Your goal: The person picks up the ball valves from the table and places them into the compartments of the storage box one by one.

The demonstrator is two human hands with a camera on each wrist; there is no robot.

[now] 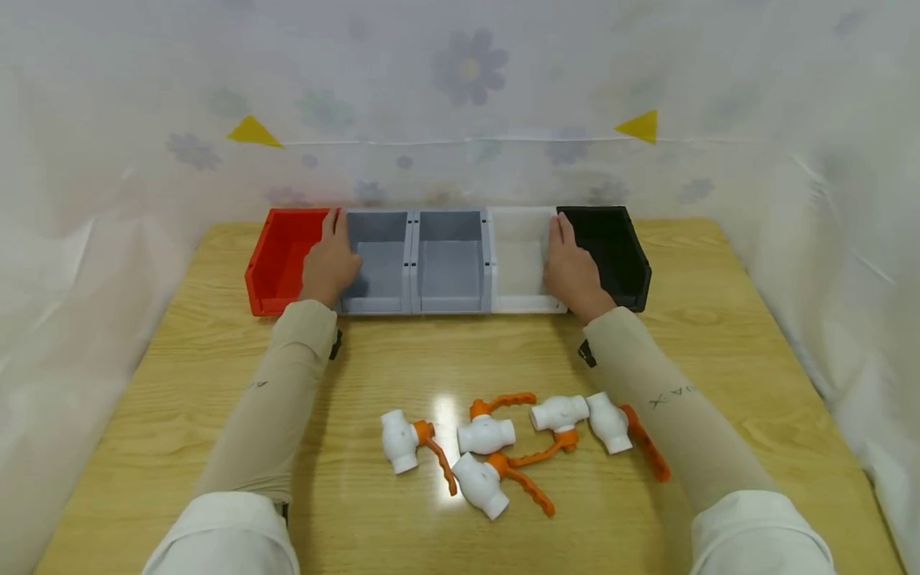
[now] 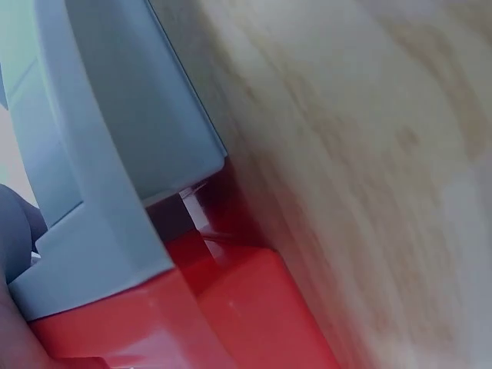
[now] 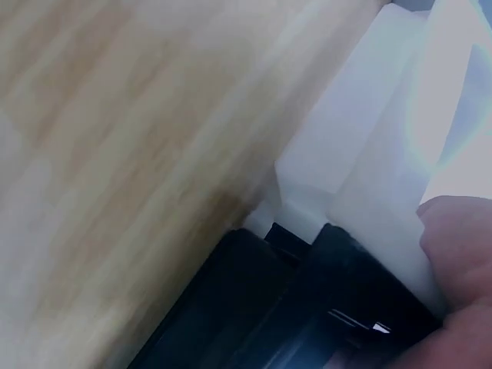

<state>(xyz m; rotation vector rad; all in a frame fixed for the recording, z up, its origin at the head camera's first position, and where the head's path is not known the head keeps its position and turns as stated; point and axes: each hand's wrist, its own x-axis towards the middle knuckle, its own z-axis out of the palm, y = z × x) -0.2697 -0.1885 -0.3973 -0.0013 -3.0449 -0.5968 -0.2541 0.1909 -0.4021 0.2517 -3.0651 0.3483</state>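
Observation:
Five open-fronted bins stand side by side in a row in the head view. My left hand (image 1: 331, 267) rests over the adjoining walls of the red bin (image 1: 276, 255) and a grey bin (image 1: 377, 267). Its visible fingers point straight toward the back. My right hand (image 1: 575, 271) lies likewise where the white bin (image 1: 519, 263) meets the black bin (image 1: 611, 247), fingers forward. Between the hands is another grey bin (image 1: 450, 267). In the wrist views, the grey bin (image 2: 100, 238) abuts the red bin (image 2: 254, 300), and the white bin (image 3: 338, 131) abuts the black bin (image 3: 254, 300). The hands' undersides are hidden.
Several white ball valves (image 1: 487, 435) with orange handles lie on the wooden table (image 1: 359, 375) between my forearms. A flowered white curtain (image 1: 460, 96) hangs behind and at the sides. Two yellow triangles (image 1: 255, 132) mark it behind the bins.

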